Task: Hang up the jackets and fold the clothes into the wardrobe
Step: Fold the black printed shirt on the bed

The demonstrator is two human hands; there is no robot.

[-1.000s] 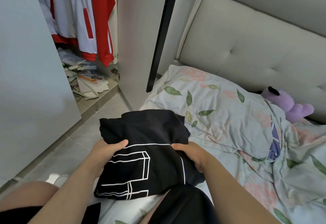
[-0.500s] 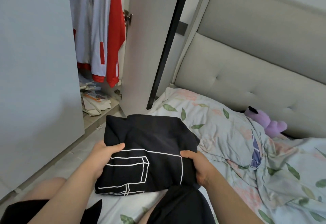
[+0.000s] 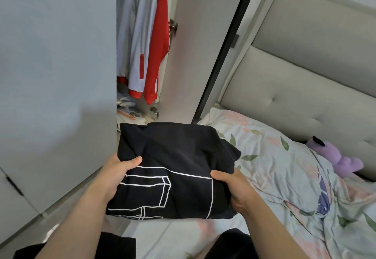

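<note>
Folded black shirt (image 3: 173, 169) with white line print, held flat and level in mid-air, between the person and the open wardrobe (image 3: 57, 75). Left hand (image 3: 120, 174) grips the left edge, thumb on top, fingers underneath and out of sight. Right hand (image 3: 234, 189) does the same on the right edge. Hands well apart, each clamped on the shirt. Judged reason: a grip at both sides with support from below keeps the folds from sliding open while the bundle is carried. Far edge of the shirt overlaps the foot of the wardrobe opening, where loose papers (image 3: 130, 114) lie on the floor of the compartment. Above them hang the jackets (image 3: 146, 44), grey-white and red, so the hanging part looks done. Open door (image 3: 193, 55) stands to the right of the gap, its dark edge toward the bed (image 3: 284, 187). The bed, with leaf-print bedding, padded headboard (image 3: 305, 79) and a purple plush toy (image 3: 341, 161), lies right. Against a second ago: the grip is unchanged, but the shirt sits higher and farther forward, now covering the lower wardrobe gap where it was over the bed edge. The view has tilted up, showing more of the jackets and less of the wardrobe floor. Likely step in hand: carrying the folded shirt to a spot inside.
</note>
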